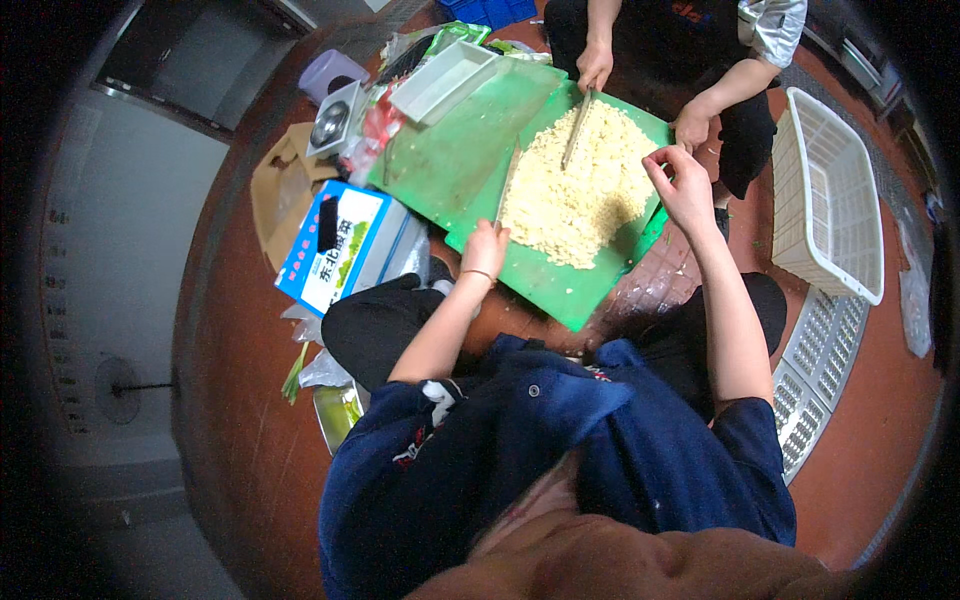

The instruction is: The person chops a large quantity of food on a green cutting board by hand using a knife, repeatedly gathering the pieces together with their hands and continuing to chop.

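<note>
My left hand is closed around the handle of a kitchen knife, whose blade lies along the left edge of a pile of chopped pale-yellow food, perhaps garlic. The pile rests on a green cutting board. Over the pile's right edge I raise my right hand, thumb and fingertips curled close to each other; whether something small is between them I cannot tell. Across the board a co-worker's hand holds a second knife over the pile, and the co-worker's other hand is at the board's far right edge.
Another green board with a white tray adjoins at the left. Beyond it are a lilac bucket and a white container with a metal bowl. A blue-and-white box stands by my left knee. A white plastic basket and floor grating are at right.
</note>
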The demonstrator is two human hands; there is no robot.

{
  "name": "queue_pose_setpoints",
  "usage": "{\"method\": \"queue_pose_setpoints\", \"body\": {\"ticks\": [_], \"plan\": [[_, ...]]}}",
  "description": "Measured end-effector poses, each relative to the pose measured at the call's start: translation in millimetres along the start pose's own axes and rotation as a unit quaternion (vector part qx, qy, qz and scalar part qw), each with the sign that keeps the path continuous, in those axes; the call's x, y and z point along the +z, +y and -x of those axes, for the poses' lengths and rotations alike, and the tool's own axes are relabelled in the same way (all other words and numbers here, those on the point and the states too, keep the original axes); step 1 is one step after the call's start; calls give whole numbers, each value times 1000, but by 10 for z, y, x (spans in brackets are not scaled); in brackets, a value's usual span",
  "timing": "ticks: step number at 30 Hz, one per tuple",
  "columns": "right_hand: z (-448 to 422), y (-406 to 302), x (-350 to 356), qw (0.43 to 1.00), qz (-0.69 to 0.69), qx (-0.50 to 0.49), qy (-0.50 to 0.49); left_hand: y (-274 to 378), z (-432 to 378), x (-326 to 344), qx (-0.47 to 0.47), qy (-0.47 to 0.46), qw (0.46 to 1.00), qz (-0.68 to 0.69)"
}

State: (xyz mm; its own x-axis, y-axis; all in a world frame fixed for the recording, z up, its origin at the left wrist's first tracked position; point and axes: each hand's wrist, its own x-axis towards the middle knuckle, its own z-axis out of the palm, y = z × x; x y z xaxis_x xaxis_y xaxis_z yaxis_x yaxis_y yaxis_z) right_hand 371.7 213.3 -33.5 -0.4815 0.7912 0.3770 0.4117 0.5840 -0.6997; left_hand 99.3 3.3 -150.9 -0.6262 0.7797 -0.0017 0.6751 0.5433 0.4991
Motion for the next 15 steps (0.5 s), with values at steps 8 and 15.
{"method": "queue_pose_setpoints", "body": {"ticks": [8,15], "plan": [[17,-28,-102,1000,-2,4,24,540,-25,16,39,20,995,92],[30,5,-140,1000,5,15,6,460,-221,105,59,-42,996,47]]}}
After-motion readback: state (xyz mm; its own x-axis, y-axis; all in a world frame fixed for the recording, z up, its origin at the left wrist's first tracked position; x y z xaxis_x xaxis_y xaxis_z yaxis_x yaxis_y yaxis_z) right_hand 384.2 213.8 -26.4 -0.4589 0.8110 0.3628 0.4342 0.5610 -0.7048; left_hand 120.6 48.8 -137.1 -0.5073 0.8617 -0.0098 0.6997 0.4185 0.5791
